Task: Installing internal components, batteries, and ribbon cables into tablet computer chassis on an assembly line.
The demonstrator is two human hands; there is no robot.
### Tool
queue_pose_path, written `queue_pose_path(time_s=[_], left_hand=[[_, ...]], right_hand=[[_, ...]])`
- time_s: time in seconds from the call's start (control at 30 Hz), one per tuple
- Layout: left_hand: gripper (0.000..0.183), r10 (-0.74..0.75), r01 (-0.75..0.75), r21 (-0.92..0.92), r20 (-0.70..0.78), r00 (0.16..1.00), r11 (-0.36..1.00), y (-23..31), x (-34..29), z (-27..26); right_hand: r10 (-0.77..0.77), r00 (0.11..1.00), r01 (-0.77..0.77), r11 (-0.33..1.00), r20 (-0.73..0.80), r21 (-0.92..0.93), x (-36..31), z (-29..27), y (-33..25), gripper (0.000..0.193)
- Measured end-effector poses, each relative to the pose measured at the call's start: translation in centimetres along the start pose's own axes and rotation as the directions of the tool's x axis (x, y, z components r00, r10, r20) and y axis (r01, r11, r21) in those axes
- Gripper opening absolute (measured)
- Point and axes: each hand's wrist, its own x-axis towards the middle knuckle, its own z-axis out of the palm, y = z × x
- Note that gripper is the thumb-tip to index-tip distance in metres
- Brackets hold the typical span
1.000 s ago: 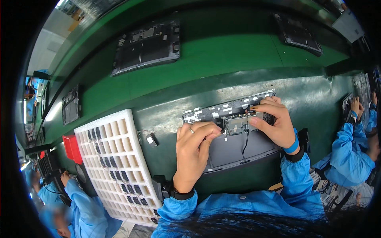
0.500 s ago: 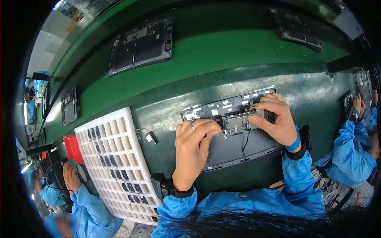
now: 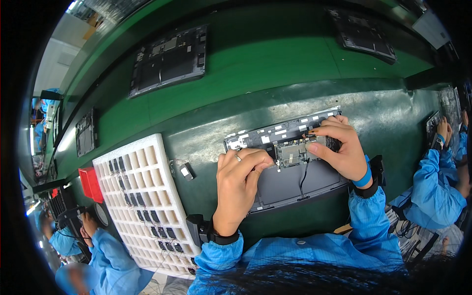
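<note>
Garment: bright-blue cloth work smock [image 3: 282,251], fine faint lines, round metallic snap [image 3: 301,242] | Sleeves: long, same blue cloth, left sleeve [image 3: 219,258], right sleeve [image 3: 368,219], gathered cuffs | Left hand [image 3: 238,182]: slim silver-coloured ring [image 3: 238,158]; black wrist strap [image 3: 225,239], blocky black module [image 3: 197,230] | Right hand [image 3: 344,152]: flat blue wristband [image 3: 363,178], black strap [image 3: 367,192] nearer cuff

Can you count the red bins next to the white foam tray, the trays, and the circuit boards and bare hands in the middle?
Red bin: 1
White foam tray: 1
Circuit board: 1
Hands: 2, left hand and right hand
Total: 5
</note>
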Motion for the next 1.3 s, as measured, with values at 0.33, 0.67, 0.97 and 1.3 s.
queue_pose_path(time_s=[0.33, 0.67, 0.97, 1.3], left_hand=[[0.009, 0.002, -0.002, 0.0, 0.0, 1.0, 1.0, -0.1, 0.0, 0.1], [0.008, -0.007, 0.007, -0.013, 0.008, 1.0, 1.0, -0.3, 0.0, 0.3], [0.01, -0.003, 0.003, 0.012, -0.01, 1.0, 1.0, -0.1, -0.1, 0.5], [0.006, -0.032, 0.034, -0.031, 0.058, 0.998, 0.999, 0.5, -0.2, -0.1]], right_hand=[[0.015, 0.999, -0.014, 1.0, 0.031, -0.023, 0.2, -0.3, -0.8, 0.028], [0.02, 0.999, -0.019, 0.999, 0.033, -0.035, 0.3, -0.3, -0.8, 0.027], [0.017, 0.999, -0.015, 0.999, 0.043, -0.036, 0.3, -0.3, -0.8, 0.027], [-0.01, 1.0, 0.01, 1.0, -0.017, 0.004, 0.0, -0.2, -0.6, 0.025]])
